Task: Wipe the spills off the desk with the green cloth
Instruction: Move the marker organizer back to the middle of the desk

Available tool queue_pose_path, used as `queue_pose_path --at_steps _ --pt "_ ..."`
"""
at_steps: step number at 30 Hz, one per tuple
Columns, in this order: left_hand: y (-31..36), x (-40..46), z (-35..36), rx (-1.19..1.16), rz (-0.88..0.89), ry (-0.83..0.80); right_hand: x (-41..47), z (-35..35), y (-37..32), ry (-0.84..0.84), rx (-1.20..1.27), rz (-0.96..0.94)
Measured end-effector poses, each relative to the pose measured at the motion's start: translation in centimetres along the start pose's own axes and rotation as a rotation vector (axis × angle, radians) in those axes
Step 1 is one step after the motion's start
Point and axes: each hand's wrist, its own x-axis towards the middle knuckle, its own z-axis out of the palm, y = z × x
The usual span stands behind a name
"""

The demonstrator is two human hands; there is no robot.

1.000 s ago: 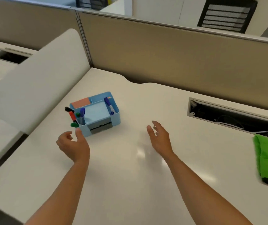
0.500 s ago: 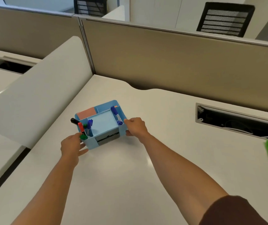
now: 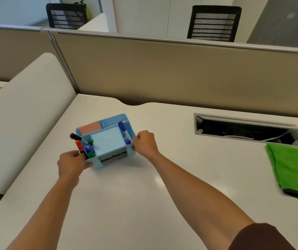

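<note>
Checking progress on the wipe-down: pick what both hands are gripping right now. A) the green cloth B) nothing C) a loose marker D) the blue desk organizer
D: the left hand and right hand clasp opposite sides of the blue desk organizer, while the green cloth lies untouched on the desk at the right.

Blue organiser holding markers, perhaps a pink notepad.

left hand – bare, no rings seen | right hand – bare | forearms uncovered | right upper arm wore dark maroon sleeve, short cut
</note>
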Motion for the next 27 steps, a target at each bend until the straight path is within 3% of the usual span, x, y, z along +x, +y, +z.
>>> queue_pose_path --at_steps 14,27 --pt "8.4 -3.6 17.1 0.205 0.216 -0.291 1.5 -13.2 9.7 0.3 0.082 0.142" --pt "9.6 -3.4 23.5 0.276 0.215 -0.308 3.7 -16.3 12.9 0.372 0.11 0.216"
